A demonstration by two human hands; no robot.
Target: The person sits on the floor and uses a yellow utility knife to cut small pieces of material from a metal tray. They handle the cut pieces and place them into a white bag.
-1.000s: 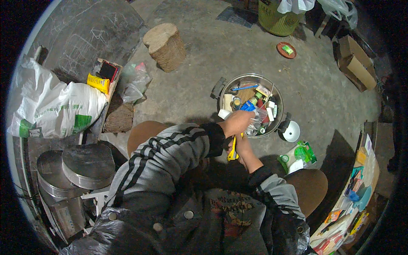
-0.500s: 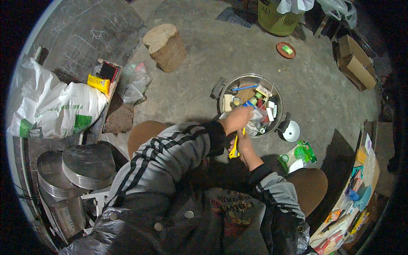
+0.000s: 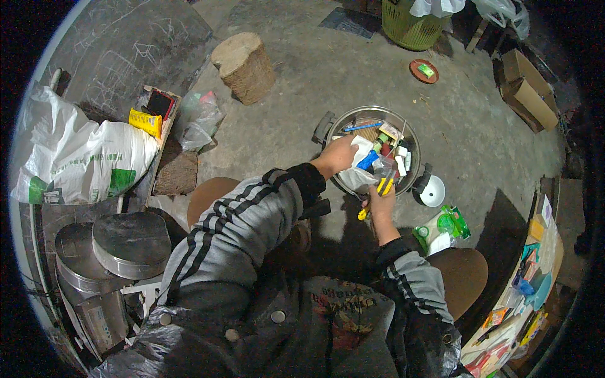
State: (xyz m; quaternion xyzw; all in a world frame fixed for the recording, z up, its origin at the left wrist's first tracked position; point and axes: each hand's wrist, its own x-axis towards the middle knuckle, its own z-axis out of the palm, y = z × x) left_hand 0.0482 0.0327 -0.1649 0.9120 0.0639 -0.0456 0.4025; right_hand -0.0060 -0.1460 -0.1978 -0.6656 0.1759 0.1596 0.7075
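Observation:
A round steel pot (image 3: 413, 136) holds small boxes, a blue pen (image 3: 363, 126), a bottle, a blue item (image 3: 368, 160) and other clutter. At the pot's left side, my left hand (image 3: 339, 154) has its fingers closed on a white plastic or paper item (image 3: 360, 176), which partly covers the contents. My right hand (image 3: 382, 206) grips a yellow utility knife (image 3: 385, 185) at the pot's near edge, just right of that white item. The knife's blade is too small to make out.
A log (image 3: 242, 63) stands behind left; white sack (image 3: 82, 164) and metal containers (image 3: 129, 246) lie left. Right are a white bowl (image 3: 432, 190), green package (image 3: 441, 230), cardboard box (image 3: 528, 88) and cluttered board (image 3: 523, 296). A green basket (image 3: 413, 28) and small plate (image 3: 423, 70) are farther back.
My left hand has moved left and up, with the white item now showing beneath it. My right hand has risen slightly rightward with the knife, closer to the pot's contents.

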